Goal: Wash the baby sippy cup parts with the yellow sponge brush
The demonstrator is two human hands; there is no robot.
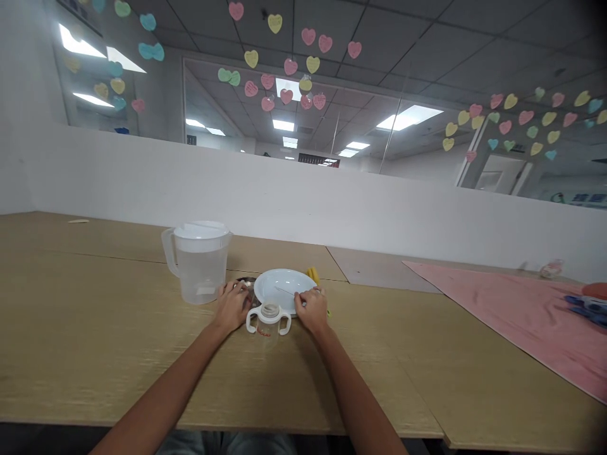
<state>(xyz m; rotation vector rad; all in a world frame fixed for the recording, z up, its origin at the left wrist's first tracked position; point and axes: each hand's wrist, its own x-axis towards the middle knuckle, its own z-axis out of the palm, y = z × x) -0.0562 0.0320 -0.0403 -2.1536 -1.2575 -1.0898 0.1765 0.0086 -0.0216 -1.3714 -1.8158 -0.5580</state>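
If our right hand [310, 308] swings toward us, it could knock over the clear two-handled baby bottle [269, 323], because it stands so close by. If we push down hard on one side of the white dish [284, 280], it could tip. The thin stick [284, 291] could slip away if our pinch gets loose.

The stick is pale, skinny and straight, and its far end is over the dish. The dish is round, shiny and white, and sits on the worktop [118, 341] between our hands, behind the bottle. Our right hand seems to pinch the stick at the dish's edge. Our left hand [233, 304] is bent beside the dish, near the big jug [203, 268]; we cannot tell if it grips anything.
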